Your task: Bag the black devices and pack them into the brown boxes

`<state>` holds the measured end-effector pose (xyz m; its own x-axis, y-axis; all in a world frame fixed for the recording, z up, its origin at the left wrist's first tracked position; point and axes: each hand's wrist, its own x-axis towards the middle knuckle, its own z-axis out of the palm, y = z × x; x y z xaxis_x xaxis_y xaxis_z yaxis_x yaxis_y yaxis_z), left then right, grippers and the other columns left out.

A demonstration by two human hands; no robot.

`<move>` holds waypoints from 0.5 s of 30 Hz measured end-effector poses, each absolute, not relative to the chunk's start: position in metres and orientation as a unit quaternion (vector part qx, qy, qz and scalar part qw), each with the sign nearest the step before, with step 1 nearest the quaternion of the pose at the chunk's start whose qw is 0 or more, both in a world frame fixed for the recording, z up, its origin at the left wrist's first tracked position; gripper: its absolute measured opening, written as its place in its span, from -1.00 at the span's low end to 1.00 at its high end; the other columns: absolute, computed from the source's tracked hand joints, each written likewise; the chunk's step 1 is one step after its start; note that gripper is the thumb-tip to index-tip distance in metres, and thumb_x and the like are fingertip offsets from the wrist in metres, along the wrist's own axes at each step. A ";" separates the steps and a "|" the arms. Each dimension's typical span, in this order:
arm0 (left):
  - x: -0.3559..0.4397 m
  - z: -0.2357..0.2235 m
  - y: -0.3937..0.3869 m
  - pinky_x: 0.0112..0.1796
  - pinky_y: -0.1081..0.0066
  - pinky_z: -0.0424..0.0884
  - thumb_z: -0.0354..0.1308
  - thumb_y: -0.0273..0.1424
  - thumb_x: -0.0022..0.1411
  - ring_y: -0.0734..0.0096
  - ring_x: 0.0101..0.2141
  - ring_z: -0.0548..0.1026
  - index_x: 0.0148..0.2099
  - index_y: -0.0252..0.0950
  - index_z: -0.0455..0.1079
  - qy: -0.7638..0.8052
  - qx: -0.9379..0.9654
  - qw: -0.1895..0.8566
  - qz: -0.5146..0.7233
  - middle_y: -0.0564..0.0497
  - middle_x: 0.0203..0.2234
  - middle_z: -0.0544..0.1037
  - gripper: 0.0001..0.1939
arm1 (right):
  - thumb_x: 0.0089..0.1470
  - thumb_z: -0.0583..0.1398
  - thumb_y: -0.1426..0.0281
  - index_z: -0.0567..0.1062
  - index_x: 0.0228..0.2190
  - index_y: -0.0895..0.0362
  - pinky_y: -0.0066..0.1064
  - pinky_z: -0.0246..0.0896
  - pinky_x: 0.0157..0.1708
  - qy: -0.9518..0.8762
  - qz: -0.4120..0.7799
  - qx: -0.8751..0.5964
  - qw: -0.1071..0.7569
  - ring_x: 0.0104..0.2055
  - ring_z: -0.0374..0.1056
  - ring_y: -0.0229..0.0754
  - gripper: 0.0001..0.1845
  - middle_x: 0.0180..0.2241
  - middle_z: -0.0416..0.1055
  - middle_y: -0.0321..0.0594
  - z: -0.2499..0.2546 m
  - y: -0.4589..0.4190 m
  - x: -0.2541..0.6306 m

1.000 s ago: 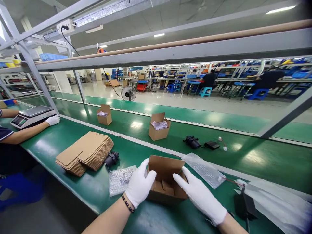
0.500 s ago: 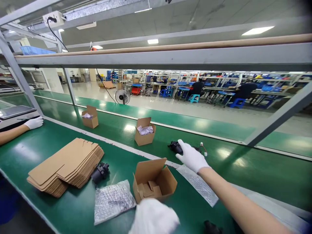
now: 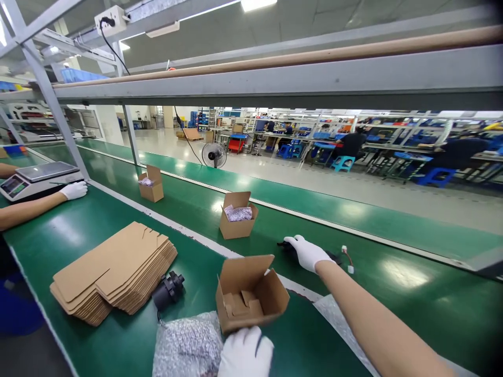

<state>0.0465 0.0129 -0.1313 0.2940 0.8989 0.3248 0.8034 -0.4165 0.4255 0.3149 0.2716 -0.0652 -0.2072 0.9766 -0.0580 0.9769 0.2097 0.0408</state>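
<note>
My right hand [image 3: 307,253], in a white glove, has its fingers curled over a black motor-like part [image 3: 290,251] on the green conveyor; a short wire with white connectors [image 3: 347,260] sticks out on its right. My left hand [image 3: 247,353], gloved too, is at the near side of an open cardboard box [image 3: 251,267], fingers slightly apart. Folded flaps show inside that box. Left of this hand lies a bubble-wrap bag [image 3: 188,345]; its contents are unclear. A black cylindrical motor-like part [image 3: 168,290] rests behind the bag.
Flat cardboard boxes [image 3: 113,272] are stacked at left. On the conveyor stand two open boxes, one nearer [image 3: 237,229] and one farther [image 3: 151,191], with wrapped contents. A co-worker's gloved hand [image 3: 74,190] is beside a scale [image 3: 47,175]. Bubble wrap [image 3: 341,322] lies under my right forearm.
My view has turned right. My left hand, blurred before, is now sharp at the box's near side. My right hand remains on the black part, which now shows less beneath the fingers.
</note>
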 end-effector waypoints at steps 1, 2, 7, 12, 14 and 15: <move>0.042 -0.128 0.015 -0.07 -0.09 0.45 0.25 -0.12 0.04 -0.25 -0.06 0.49 0.03 -0.17 0.49 0.539 0.793 0.090 0.268 -0.19 0.03 0.53 -0.50 | -0.07 0.11 0.72 0.27 0.18 0.07 -0.31 0.31 -0.27 0.788 -0.003 0.615 0.036 -0.19 0.46 -0.05 -0.23 0.13 0.24 0.05 -0.060 0.264 0.317; 0.038 -0.121 0.017 0.02 -0.17 0.36 0.27 -0.08 0.02 -0.32 0.02 0.43 0.07 -0.21 0.48 0.552 0.781 0.097 0.275 -0.23 0.07 0.49 -0.42 | -0.07 0.08 0.74 0.25 0.19 0.05 -0.34 0.31 -0.27 0.798 -0.005 0.601 0.036 -0.20 0.47 -0.10 -0.21 0.13 0.25 0.02 -0.054 0.253 0.320; 0.022 -0.076 0.014 0.21 -0.19 0.06 0.10 -0.14 0.22 -0.26 0.26 0.12 0.30 -0.33 0.23 0.600 0.722 0.191 0.288 -0.24 0.27 0.24 -0.34 | -0.07 0.03 0.75 0.21 0.20 -0.03 -0.39 0.27 -0.10 0.873 -0.024 0.487 0.016 -0.07 0.42 -0.20 -0.18 0.18 0.19 -0.12 -0.015 0.162 0.317; 0.021 -0.058 0.009 0.23 0.01 0.16 -0.10 -0.13 0.37 0.03 0.27 0.18 0.35 -0.49 0.06 0.557 0.687 0.301 0.358 -0.31 0.28 0.19 -0.33 | -0.24 0.11 0.70 0.25 0.15 -0.08 -0.40 0.27 -0.26 0.924 -0.031 0.381 0.031 -0.24 0.41 -0.19 -0.12 0.03 0.33 -0.15 0.006 0.050 0.255; 0.020 -0.058 0.001 0.23 0.02 0.18 -0.12 -0.16 0.38 0.08 0.26 0.20 0.33 -0.47 0.10 0.544 0.692 0.266 0.392 -0.30 0.26 0.22 -0.38 | -0.27 0.17 0.64 0.24 0.16 -0.02 -0.38 0.27 -0.31 0.935 -0.059 0.348 0.037 -0.28 0.40 -0.15 -0.11 -0.03 0.37 -0.12 -0.002 0.016 0.220; 0.019 -0.059 -0.004 0.22 -0.01 0.18 -0.11 -0.18 0.38 0.08 0.25 0.21 0.31 -0.45 0.14 0.542 0.700 0.229 0.404 -0.29 0.25 0.24 -0.42 | -0.28 0.19 0.61 0.25 0.16 0.00 -0.37 0.27 -0.32 0.940 -0.072 0.331 0.031 -0.28 0.40 -0.14 -0.11 -0.03 0.38 -0.10 -0.009 0.002 0.204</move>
